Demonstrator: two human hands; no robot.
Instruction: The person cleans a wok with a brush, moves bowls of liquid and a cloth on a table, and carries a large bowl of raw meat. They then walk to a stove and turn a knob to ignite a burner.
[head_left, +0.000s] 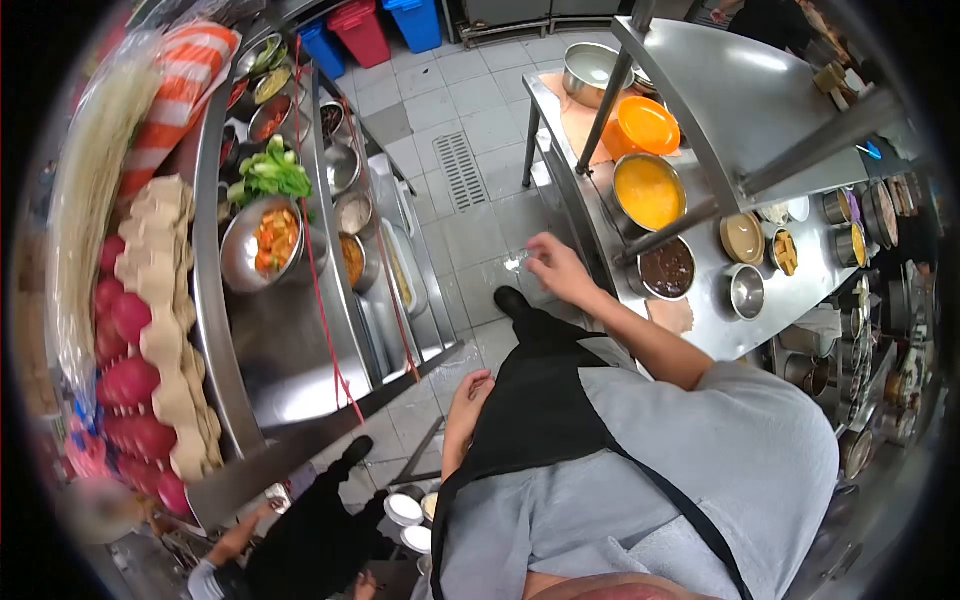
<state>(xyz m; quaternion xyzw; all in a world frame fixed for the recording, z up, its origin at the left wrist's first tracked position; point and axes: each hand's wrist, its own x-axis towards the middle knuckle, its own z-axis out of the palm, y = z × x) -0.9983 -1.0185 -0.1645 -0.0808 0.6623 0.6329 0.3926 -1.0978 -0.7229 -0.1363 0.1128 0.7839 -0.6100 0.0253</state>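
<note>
Pinching a small clear cup in my right hand beside the bench; kept it level. Left hand hung loosely curled, empty.

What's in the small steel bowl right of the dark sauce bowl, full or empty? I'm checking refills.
Empty: the small steel bowl shows only bare shiny metal inside, unlike the dark sauce bowl beside it.

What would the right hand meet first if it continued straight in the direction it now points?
The right hand holds a small clear thing and points left, away from the steel counter. In that line only grey floor tiles show, then the steel station with food bowls. Depth is unclear.
</note>
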